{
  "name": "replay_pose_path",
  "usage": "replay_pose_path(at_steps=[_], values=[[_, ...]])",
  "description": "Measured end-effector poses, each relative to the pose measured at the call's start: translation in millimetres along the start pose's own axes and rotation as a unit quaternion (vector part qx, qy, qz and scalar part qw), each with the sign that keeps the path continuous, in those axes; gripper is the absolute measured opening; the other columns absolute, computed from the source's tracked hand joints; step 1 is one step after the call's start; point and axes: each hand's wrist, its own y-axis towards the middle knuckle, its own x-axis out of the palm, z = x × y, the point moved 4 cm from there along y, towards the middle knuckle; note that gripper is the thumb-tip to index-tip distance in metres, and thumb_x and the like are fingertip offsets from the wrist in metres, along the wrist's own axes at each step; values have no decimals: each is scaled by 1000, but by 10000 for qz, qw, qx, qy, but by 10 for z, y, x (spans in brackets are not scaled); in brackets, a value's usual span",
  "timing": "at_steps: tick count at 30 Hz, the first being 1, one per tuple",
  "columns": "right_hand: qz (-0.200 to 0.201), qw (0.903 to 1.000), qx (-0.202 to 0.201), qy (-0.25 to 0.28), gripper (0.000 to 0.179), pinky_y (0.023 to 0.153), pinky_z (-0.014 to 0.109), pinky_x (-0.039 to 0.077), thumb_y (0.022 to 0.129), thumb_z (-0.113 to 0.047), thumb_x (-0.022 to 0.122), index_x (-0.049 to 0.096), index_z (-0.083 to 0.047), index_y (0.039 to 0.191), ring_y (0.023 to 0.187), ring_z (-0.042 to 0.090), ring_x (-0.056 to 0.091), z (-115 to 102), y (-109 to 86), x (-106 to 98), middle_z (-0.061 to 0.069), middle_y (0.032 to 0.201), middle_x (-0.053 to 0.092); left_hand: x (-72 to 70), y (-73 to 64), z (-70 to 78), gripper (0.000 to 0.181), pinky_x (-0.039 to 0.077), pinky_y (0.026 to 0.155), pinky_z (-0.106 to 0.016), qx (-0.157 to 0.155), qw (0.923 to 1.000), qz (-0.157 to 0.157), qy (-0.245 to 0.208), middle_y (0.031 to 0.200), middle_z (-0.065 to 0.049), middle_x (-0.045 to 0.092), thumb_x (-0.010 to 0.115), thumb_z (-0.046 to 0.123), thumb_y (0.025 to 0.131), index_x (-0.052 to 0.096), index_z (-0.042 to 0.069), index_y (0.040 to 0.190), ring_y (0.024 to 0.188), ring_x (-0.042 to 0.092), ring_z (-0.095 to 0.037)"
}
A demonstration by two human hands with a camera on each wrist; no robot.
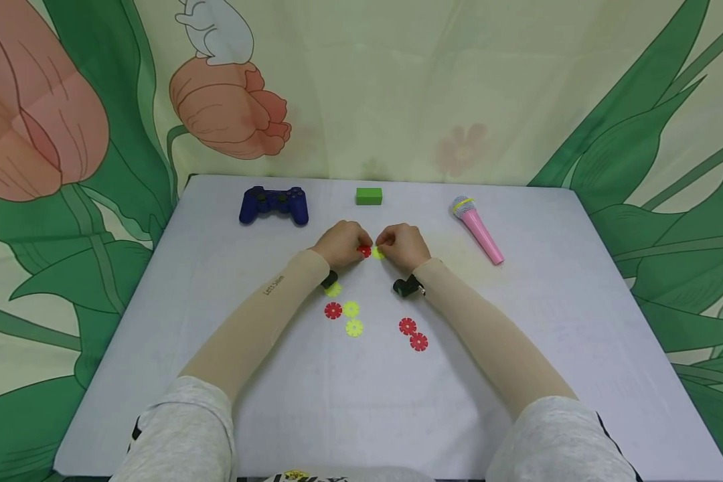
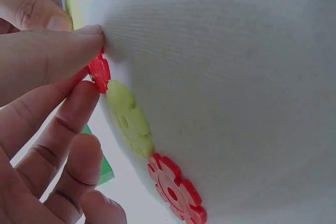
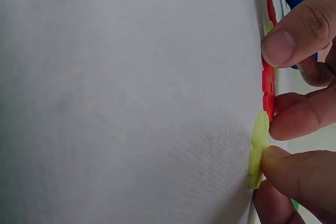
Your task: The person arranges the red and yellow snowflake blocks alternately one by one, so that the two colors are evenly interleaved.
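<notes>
Both hands meet near the middle of the table. My left hand (image 1: 342, 245) pinches a red notched, flower-shaped disc (image 2: 100, 72) between thumb and fingertips. With thumb and finger my right hand (image 1: 405, 246) holds a yellow notched disc (image 3: 257, 150), its edge right at the red one's edge. In the left wrist view, another yellow disc (image 2: 127, 119) and another red disc (image 2: 176, 191) continue in a row from the held red one, edge to edge. The left hand hides these two in the head view.
Nearer the person lie loose discs: yellow discs (image 1: 354, 327), a red disc (image 1: 333, 310) and a red pair (image 1: 418, 342). Along the back are a blue game controller (image 1: 274, 205), a green block (image 1: 369, 196) and a pink microphone (image 1: 478, 231). A printed cloth hangs behind.
</notes>
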Motion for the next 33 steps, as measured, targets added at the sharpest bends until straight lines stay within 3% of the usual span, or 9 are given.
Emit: replay_pose_path(at_steps=[12, 20, 28, 33], values=[[129, 9998, 84, 95, 8, 80, 31, 47, 97, -8, 70, 77, -6, 100, 84, 23, 62, 28, -45, -5, 12, 91, 74, 21, 36, 37, 36, 50, 111, -41, -86, 9996, -226, 111, 126, -7, 74, 76, 9, 92, 74, 7, 128, 122, 64, -25], [110, 9993, -90, 336, 7, 73, 28, 47, 94, -8, 70, 77, -6, 96, 78, 21, 62, -43, -255, 56, 10, 86, 74, 34, 73, 81, 41, 52, 108, -39, 57, 9993, -346, 106, 129, -8, 73, 75, 5, 91, 71, 6, 132, 119, 64, -24], [-681, 9940, -702, 483, 7, 72, 22, 49, 93, -10, 73, 79, -10, 90, 76, 11, 62, -325, -550, 246, 3, 82, 75, 10, 111, 123, 40, 47, 116, -38, 224, 9988, -445, -19, 135, -10, 71, 68, 2, 94, 70, 5, 133, 133, 60, -25], [-1244, 9825, -1285, 524, 4, 74, 22, 53, 92, -13, 76, 80, -11, 93, 76, 8, 66, -553, -741, 474, -1, 85, 78, 11, 113, 129, 42, 48, 114, -37, 331, 9984, -460, -21, 136, -10, 71, 68, 0, 92, 70, 5, 133, 131, 61, -25]])
